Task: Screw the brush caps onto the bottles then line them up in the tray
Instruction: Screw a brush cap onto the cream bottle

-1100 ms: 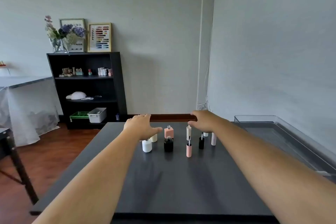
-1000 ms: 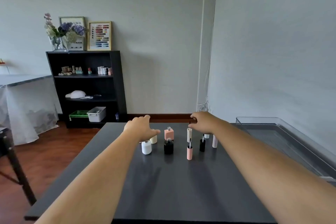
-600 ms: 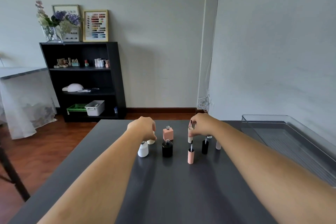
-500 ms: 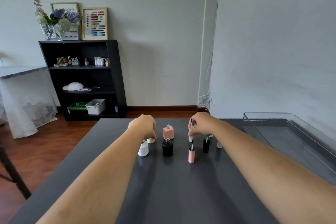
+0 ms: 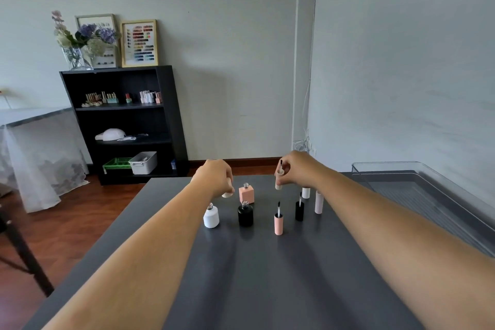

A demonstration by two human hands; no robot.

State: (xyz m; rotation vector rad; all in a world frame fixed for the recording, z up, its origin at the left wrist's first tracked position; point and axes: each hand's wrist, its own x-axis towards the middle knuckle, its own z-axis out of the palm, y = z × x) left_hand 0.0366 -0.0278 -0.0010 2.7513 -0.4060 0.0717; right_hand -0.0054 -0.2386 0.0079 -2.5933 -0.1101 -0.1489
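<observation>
Two bare hands reach over the dark grey tabletop [image 5: 267,276]. The right hand [image 5: 297,171] pinches a cream cylindrical brush cap [image 5: 279,181], brush pointing up, lifted clear of the table. The left hand [image 5: 215,178] is closed over a cream bottle [image 5: 227,194] beside the pink square bottle [image 5: 246,194]. Nearer stand a white round bottle [image 5: 211,216], a black round bottle [image 5: 245,214] and a pink tubular brush cap [image 5: 278,223], all uncapped. At the right sits the clear plastic tray [image 5: 439,195], holding nothing.
</observation>
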